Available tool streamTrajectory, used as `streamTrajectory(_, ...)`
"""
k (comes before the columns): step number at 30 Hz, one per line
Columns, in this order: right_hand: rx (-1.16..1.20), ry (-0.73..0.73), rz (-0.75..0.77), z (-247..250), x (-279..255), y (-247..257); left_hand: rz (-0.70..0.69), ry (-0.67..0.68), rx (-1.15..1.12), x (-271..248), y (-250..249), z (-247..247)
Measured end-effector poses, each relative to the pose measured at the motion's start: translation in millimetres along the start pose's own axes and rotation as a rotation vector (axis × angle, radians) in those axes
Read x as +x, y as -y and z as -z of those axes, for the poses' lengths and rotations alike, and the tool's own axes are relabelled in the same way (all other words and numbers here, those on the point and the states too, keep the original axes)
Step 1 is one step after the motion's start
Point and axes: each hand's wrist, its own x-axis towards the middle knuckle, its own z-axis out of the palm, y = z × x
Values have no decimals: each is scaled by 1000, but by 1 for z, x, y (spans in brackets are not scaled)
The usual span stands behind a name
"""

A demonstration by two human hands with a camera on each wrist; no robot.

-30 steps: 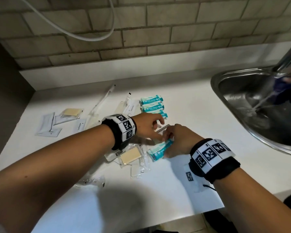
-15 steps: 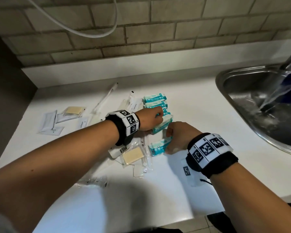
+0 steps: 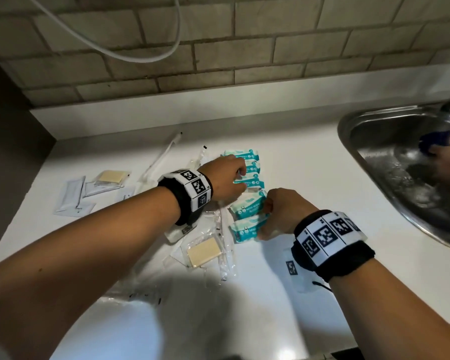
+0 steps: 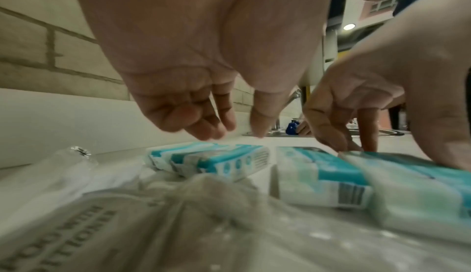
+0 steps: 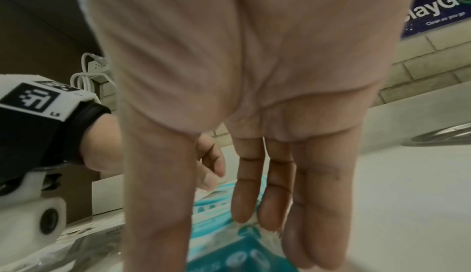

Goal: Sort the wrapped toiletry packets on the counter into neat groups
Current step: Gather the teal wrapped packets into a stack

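On a white surface, teal wipe packets lie in a row. The left hand hovers over the far packets, fingers loosely curled and holding nothing. The right hand, fingers straight, presses the two nearest packets from their right side.

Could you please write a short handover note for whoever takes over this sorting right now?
Left hand: open, fingertips above the far wipes packs, nothing held.
Right hand: open, straight fingers against the two near wipes packs.
Done: wipes in one column; white sachets grouped far left with a soap.
Left: the clear wrappers and second soap heaped near the left wrist; toothbrush loose.
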Motion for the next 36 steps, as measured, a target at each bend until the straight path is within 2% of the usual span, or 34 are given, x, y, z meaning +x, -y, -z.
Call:
streamTrajectory(2,-6,-5,2,2,3,1,-8,-9,51,7,7,3)
streamTrajectory(6,-1,8,-4,5,8,4,14,97,97,24,15,4)
streamTrajectory(12,0,2,-18,11,10,8,119,218,137,43,24,0)
streamTrajectory(19,-10,-35,-63,14,18,15,61,95,167,46,28,1)
streamTrajectory(25,-55,-3,-54,17,21,16,88,108,153,46,27,4)
streamTrajectory(27,-53,22,-30,26,22,18,155,45,34,43,30,7)
streamTrajectory(28,-36,15,-20,32,26,20,217,-30,-77,42,32,11)
streamTrajectory(30,-12,-74,-7,45,37,24,346,-174,-231,38,34,20)
streamTrajectory(31,-15,-136,6,51,47,26,402,-191,-263,36,34,23)
streamTrajectory(33,-33,-232,40,58,71,31,461,-137,-297,33,33,25)
streamTrajectory(36,-102,-250,84,64,101,39,525,-51,-470,31,26,21)
